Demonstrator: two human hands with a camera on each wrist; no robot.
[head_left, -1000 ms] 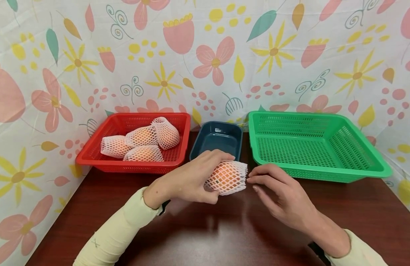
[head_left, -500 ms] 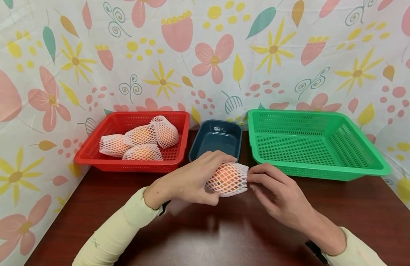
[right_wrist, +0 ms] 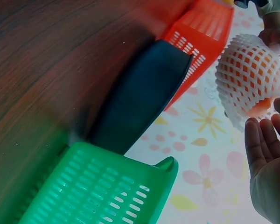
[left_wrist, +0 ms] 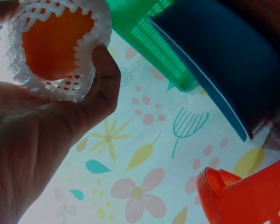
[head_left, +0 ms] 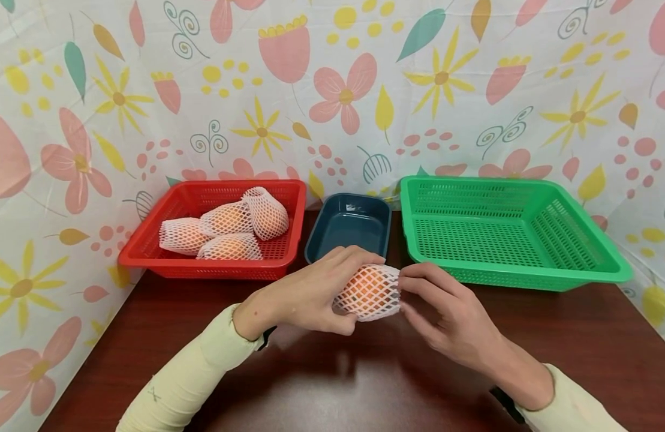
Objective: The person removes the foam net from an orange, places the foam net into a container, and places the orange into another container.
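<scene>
Nearest, at the lower left of the frame, a pale yellow-green sleeve carries a small stitched mark shaped like an X; a second cuff of the same colour, with a black band by it, enters at the lower right. Between them runs a glossy, dark red-brown table with wood grain and a whitish glare at bottom centre. Just above that glare, at mid-frame, the left hand is clamped on an orange fruit in a white foam net; a dark spot on the fruit is too small to read. The right hand has its fingertips at the net's open end, bent toward the thumb; whether they pinch it, I cannot tell. Beyond the left hand sits a dark blue tray, partly hidden by it. A red slotted basket, left of centre, contains four more netted fruits; a green slotted basket fills the right. Farthest, a white cloth, creased and printed with pink and yellow flowers, leaves and grey-green curls, covers the back and both sides.
</scene>
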